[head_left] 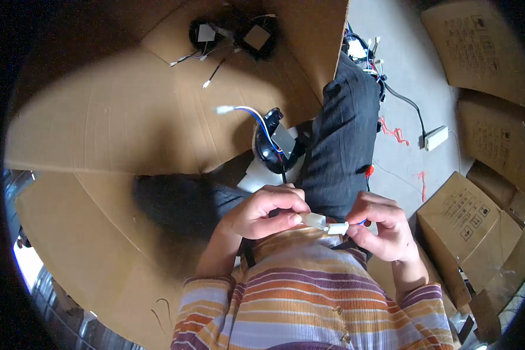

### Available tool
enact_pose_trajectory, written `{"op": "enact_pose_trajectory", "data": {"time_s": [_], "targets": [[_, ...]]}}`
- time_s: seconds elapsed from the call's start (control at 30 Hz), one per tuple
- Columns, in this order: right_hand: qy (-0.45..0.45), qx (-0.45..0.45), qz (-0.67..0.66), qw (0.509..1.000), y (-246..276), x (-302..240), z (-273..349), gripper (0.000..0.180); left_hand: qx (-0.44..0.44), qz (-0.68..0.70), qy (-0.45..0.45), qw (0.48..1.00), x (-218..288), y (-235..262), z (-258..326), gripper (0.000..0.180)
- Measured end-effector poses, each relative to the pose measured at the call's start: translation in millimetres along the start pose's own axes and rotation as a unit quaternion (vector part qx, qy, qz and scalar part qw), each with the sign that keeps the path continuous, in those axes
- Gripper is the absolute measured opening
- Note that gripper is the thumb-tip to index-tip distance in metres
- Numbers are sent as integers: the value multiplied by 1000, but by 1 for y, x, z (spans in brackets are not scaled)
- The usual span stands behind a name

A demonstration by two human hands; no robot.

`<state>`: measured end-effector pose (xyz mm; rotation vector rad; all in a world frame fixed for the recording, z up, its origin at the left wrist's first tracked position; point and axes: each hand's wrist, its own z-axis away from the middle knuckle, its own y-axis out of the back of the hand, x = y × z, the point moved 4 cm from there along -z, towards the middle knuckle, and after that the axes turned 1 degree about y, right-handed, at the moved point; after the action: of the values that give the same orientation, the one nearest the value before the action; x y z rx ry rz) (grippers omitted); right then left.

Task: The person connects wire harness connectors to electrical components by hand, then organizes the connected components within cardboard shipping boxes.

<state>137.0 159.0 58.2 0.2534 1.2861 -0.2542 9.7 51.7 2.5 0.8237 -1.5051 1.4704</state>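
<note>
Close to my body, my left hand [268, 211] pinches a translucent white plug connector [313, 220] between thumb and forefinger. My right hand [385, 228] grips a second white plug connector [337, 228], with a bit of blue wire by its fingers. The two connectors meet end to end; whether they are locked together I cannot tell. Beyond my hands, a round black plastic housing [266, 153] with a grey square plate [283, 141] rests by my legs. White and blue wires curve out of it to a loose white connector [223, 109].
A large open cardboard box [122, 116] fills the left and far side, with two black wired units [255, 38] at its far end. On the floor at right lie a white power strip [436, 138] and red string [395, 132]. Cardboard cartons [466, 216] line the right edge.
</note>
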Motion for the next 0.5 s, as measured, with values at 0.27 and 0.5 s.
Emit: {"op": "enact_pose_trajectory", "data": {"time_s": [0.27, 0.5], "targets": [[-11, -7, 71, 997, -1, 2, 4, 4, -3, -23, 43, 999, -4, -10, -1, 4], [-39, 66, 146, 986, 5, 9, 18, 7, 20, 11, 52, 998, -15, -32, -10, 7]]}}
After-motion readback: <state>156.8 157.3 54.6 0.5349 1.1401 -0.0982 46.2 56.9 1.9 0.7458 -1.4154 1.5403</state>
